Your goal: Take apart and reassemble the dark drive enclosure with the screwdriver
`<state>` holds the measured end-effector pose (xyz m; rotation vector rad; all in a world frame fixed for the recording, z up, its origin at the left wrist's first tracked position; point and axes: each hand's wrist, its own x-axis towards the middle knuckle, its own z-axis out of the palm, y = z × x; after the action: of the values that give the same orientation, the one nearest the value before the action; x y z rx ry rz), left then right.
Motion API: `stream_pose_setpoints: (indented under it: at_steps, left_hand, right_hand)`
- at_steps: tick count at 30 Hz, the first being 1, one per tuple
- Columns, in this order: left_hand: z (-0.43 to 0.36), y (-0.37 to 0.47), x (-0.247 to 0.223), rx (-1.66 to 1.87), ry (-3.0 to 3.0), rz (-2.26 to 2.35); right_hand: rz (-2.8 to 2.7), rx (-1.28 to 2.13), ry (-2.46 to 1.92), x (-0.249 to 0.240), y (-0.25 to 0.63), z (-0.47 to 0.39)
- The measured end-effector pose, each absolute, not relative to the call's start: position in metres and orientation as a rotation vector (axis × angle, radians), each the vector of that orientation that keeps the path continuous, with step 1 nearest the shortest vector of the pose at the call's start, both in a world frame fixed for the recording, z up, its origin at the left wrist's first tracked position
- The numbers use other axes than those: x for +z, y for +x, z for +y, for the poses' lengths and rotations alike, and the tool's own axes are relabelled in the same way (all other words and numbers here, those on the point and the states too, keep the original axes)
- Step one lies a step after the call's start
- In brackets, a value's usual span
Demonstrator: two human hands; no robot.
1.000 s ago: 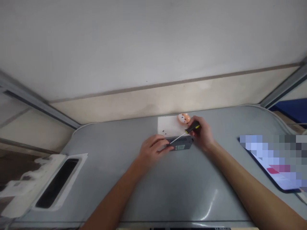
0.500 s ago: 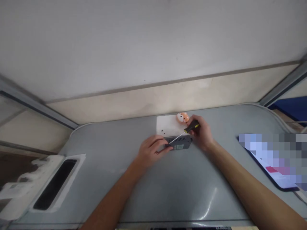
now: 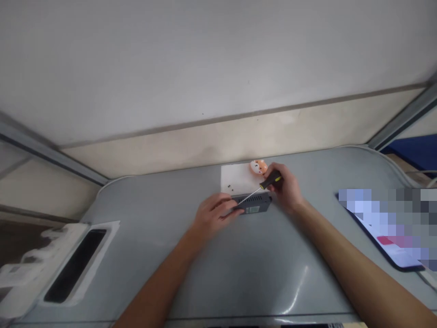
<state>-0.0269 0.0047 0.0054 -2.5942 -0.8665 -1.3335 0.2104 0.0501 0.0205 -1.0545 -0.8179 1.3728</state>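
Note:
A dark grey slotted box (image 3: 258, 203) with a pale label stands on the table at the middle. My left hand (image 3: 215, 213) grips its left end between thumb and fingers. In my right hand (image 3: 286, 189) is a black and yellow screwdriver (image 3: 271, 180), its shaft slanting down and left. The tip meets the box near my left fingertips; what it touches there is too small to make out. Behind the box lies a white sheet (image 3: 235, 175) with a few tiny dark pieces (image 3: 230, 187) on it, perhaps screws. An orange and white animal-faced object (image 3: 258, 167) sits beside my right fingers.
A screen device (image 3: 385, 232), partly pixelated, lies at the right with a cable. To the left, a dark slab (image 3: 77, 264) rests on white material beside white fixtures (image 3: 37, 269). The grey table (image 3: 153, 218) meets a wall at the back.
The view has shifted slightly. Both hands keep their grips, and the screwdriver stays at the box's left end with almost the same slant.

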Motion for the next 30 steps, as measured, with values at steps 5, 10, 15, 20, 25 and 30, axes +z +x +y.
stream_pose_setpoints:
  at_steps: [5,10,15,20,25,30]
  left_hand:
    - [0.003,-0.027,0.010,-1.280,-2.582,-0.847]
    - [0.000,-0.027,0.018,-1.153,-2.589,-0.791]
    - [-0.002,-0.028,0.020,-1.163,-2.629,-0.835]
    - [0.001,-0.039,0.024,-1.186,-2.627,-0.927]
    - [0.009,-0.056,0.031,-1.166,-2.625,-1.009]
    - [0.009,-0.056,0.035,-1.182,-2.530,-1.020]
  right_hand:
    - [-0.741,1.346,-1.042,0.024,0.214,0.054]
    - [-0.857,1.230,-1.232,0.016,0.211,0.055]
    - [-1.032,1.215,-1.258,0.005,0.205,0.052]
    - [-1.072,1.209,-1.251,0.008,0.202,0.051]
    - [-0.944,1.244,-1.240,0.014,0.209,0.054]
    - [-0.754,1.311,-1.130,0.018,0.219,0.059]
